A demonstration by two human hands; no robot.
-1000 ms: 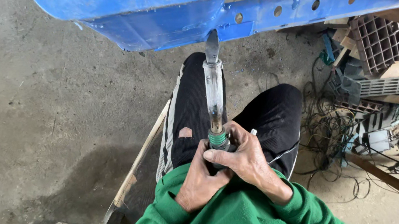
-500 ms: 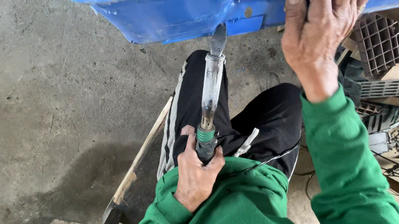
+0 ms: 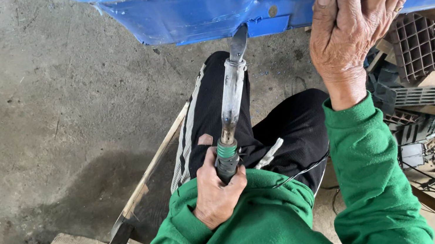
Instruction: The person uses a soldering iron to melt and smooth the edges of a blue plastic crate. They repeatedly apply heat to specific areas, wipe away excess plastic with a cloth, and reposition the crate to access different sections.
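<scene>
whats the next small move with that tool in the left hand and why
Probably ease the flat tip of the long metal tool up onto the blue plastic piece. The left hand grips the tool's handle, its tip sits just below the blue edge, and the right hand grasps that edge, seemingly steadying it.

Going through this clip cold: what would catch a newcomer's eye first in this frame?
The big blue panel across the top edge stands out first, with the right hand gripping its lower rim. Next comes the long metal tool in the middle, held by the left hand at its green-banded grip, blade tip pointing up at the panel. At the right lies a heap of grilles and cables beside wooden framing.
</scene>
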